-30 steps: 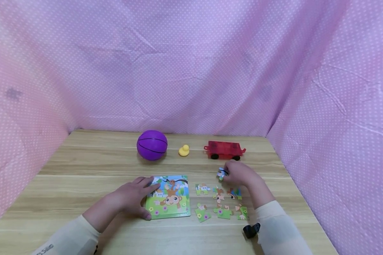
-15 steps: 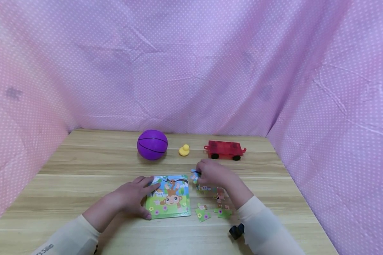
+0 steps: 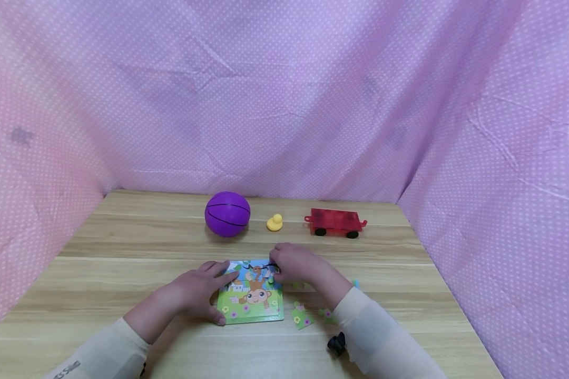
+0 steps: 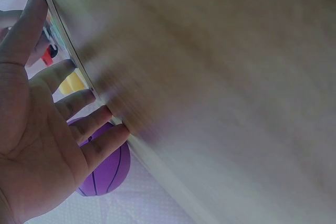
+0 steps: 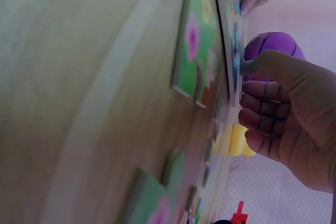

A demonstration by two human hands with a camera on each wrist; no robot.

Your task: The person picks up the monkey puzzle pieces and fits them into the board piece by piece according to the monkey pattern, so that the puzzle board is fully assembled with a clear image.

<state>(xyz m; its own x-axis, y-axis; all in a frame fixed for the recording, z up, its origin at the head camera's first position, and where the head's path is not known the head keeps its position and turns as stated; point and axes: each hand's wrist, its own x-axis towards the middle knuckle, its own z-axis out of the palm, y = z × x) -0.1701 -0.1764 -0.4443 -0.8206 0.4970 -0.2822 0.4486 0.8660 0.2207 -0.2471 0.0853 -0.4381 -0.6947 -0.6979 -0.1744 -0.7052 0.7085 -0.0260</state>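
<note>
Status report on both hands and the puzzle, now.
Left hand flat, steadying puzzle board at its left edge. Right hand pinching a puzzle piece at the board's top right corner. Loose pieces right of board, nothing blocking.

A square cardboard monkey puzzle board [image 3: 251, 297] with a green border is lying flat on the wooden table. A small printed puzzle piece [image 3: 271, 269] (mostly hidden by fingers) is sitting at its far right corner, touching the board.
</note>
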